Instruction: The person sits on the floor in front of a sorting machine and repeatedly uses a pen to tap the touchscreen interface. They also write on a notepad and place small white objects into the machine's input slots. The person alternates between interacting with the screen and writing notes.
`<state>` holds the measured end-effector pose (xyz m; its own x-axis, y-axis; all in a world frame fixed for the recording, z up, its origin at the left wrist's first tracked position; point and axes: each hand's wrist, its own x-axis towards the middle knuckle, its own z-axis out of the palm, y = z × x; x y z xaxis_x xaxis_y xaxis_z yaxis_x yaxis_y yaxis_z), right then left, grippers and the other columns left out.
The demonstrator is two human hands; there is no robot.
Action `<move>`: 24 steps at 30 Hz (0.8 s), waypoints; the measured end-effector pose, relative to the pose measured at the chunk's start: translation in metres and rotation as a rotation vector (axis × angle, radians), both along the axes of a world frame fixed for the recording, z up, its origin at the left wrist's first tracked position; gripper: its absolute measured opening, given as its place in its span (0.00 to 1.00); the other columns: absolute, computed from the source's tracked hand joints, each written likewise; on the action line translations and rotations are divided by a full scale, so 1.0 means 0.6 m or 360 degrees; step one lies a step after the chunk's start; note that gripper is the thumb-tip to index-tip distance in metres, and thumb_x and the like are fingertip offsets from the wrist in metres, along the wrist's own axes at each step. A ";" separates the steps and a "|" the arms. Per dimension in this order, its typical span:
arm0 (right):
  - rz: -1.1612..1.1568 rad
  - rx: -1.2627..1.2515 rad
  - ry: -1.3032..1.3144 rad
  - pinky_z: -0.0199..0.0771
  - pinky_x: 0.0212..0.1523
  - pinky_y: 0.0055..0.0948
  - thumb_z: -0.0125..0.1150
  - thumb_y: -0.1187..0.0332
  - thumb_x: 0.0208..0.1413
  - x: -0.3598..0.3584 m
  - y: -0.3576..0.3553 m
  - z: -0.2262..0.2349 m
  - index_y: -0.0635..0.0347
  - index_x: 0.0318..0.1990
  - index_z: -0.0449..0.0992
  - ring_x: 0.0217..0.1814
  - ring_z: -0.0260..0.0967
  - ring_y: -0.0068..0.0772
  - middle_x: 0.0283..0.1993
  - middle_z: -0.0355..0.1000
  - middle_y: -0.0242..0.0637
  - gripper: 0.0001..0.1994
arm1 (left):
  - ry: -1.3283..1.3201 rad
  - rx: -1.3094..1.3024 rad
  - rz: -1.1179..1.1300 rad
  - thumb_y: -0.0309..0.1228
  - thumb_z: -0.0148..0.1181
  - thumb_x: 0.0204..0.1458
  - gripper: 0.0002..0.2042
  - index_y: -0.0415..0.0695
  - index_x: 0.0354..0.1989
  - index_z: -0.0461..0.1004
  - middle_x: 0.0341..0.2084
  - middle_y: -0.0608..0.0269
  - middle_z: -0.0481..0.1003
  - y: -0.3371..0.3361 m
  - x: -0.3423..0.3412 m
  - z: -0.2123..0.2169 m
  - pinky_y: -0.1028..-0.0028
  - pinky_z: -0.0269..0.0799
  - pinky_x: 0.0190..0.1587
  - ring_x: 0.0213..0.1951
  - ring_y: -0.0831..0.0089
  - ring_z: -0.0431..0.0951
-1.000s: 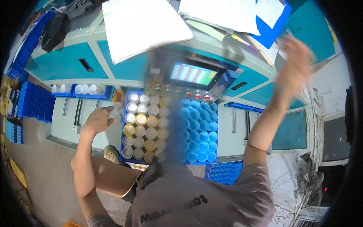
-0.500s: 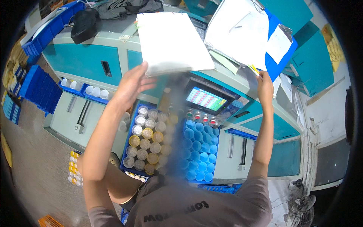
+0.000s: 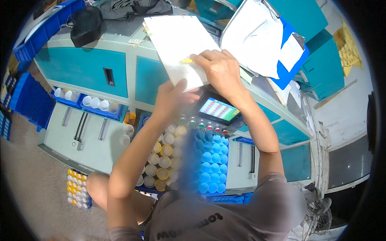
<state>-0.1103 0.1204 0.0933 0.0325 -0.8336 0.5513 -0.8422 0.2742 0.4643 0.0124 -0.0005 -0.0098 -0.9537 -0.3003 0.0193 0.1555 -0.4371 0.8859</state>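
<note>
A white stack of paper sheets (image 3: 181,36), with coloured tabs on its left edge, lies on the counter and juts over the front. At its lower corner is my left hand (image 3: 169,98), thumb against the edge and fingers beneath, closed on the stack. My right hand (image 3: 221,72) rests over the right part of the top sheet. From its pinched fingertips a short yellow stick (image 3: 187,61) pokes out; its exact kind is too small to tell. Below the hands, a lit screen (image 3: 219,109) sits in the machine's front panel.
Under my forearms stand a tray of grain-filled cups (image 3: 164,162) and a tray of blue cups (image 3: 206,166). A clipboard with papers (image 3: 253,36) lies at the back right. A black case (image 3: 86,28) sits at the back left. White cups (image 3: 95,102) fill small blue bins.
My right hand has come left from beside the clipboard onto the paper stack, bringing the yellow stick. My left hand has shifted right along with the stack's lower corner, and the stack has tilted.
</note>
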 end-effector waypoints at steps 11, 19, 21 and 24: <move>-0.0080 0.0129 0.0309 0.70 0.33 0.31 0.66 0.70 0.46 0.032 -0.024 -0.011 0.58 0.41 0.84 0.32 0.73 0.30 0.30 0.74 0.29 0.13 | 0.0011 -0.0020 0.0124 0.37 0.48 0.73 0.16 0.36 0.54 0.72 0.25 0.52 0.83 0.013 -0.012 -0.003 0.78 0.69 0.25 0.20 0.78 0.74; -0.0115 0.0138 0.0405 0.70 0.32 0.29 0.67 0.69 0.44 0.047 -0.022 -0.018 0.62 0.43 0.83 0.32 0.72 0.29 0.29 0.72 0.30 0.16 | -0.0043 -0.0013 0.0121 0.38 0.49 0.73 0.15 0.38 0.54 0.73 0.24 0.57 0.81 0.019 -0.013 -0.003 0.80 0.66 0.24 0.20 0.80 0.72; -0.0113 0.0151 0.0424 0.70 0.32 0.29 0.66 0.70 0.43 0.051 -0.019 -0.020 0.63 0.42 0.83 0.32 0.72 0.28 0.29 0.71 0.29 0.16 | -0.0041 -0.0014 0.0136 0.38 0.49 0.73 0.15 0.38 0.53 0.73 0.24 0.57 0.81 0.018 -0.014 -0.002 0.80 0.66 0.24 0.20 0.81 0.72; -0.0105 0.0137 0.0427 0.69 0.31 0.28 0.66 0.70 0.42 0.049 -0.023 -0.023 0.64 0.42 0.83 0.32 0.71 0.28 0.29 0.71 0.29 0.17 | -0.0058 -0.0008 0.0158 0.38 0.49 0.73 0.14 0.38 0.53 0.73 0.23 0.57 0.81 0.021 -0.012 -0.003 0.79 0.65 0.24 0.20 0.81 0.72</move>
